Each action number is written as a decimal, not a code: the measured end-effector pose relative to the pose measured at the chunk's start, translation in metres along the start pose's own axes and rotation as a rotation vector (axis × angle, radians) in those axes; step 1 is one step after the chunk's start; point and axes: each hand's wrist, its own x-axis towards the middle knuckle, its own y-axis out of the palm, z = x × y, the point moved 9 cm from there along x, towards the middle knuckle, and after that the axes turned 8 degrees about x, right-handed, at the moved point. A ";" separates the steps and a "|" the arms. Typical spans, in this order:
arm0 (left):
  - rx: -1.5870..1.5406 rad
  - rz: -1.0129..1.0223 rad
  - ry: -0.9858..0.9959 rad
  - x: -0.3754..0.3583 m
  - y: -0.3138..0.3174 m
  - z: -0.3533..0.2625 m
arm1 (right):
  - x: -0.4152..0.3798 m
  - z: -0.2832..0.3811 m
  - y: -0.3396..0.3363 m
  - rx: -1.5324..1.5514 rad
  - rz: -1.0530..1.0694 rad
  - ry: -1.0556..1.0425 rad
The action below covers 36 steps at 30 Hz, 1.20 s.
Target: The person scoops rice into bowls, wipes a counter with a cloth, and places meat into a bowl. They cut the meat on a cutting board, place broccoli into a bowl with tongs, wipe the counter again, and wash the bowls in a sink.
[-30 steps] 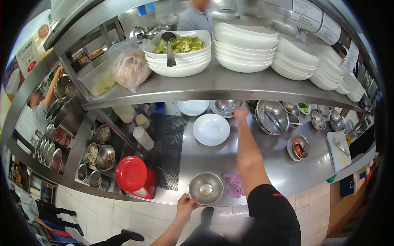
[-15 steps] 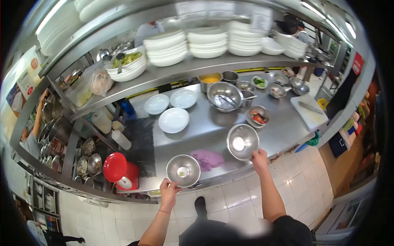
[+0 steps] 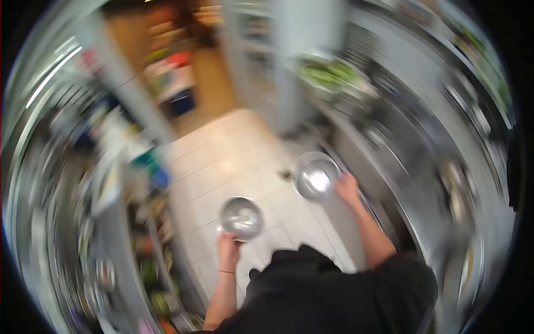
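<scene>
In my left hand I grip the near rim of a steel mixing bowl, held out over the tiled floor. Something small and pale shows at its bottom, blurred too much to name. My right hand pinches the right rim of a second steel mixing bowl, whose inside shines with reflected light. The two bowls hang apart from each other, tilted a little toward me. Both hands have their fingers closed on the rims.
A steel counter runs along the right, with green vegetables in a container at its far end. On the left stands a worktop with blurred goods on shelves below. Pale floor tiles lead to a brown floor area.
My view and body have swung right, away from the worktop with plates and bowls, toward the aisle and the other counter. Both bowls have come along in my hands.
</scene>
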 end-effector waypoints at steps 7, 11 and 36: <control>0.211 0.294 -0.227 0.086 0.210 0.040 | -0.085 -0.168 -0.240 0.398 -0.881 0.616; 0.308 0.462 -0.268 0.104 0.309 0.065 | -0.155 -0.244 -0.291 0.367 -1.287 0.720; 0.886 1.048 -0.659 0.210 0.864 0.329 | 0.197 -0.548 -0.261 0.423 -0.738 0.884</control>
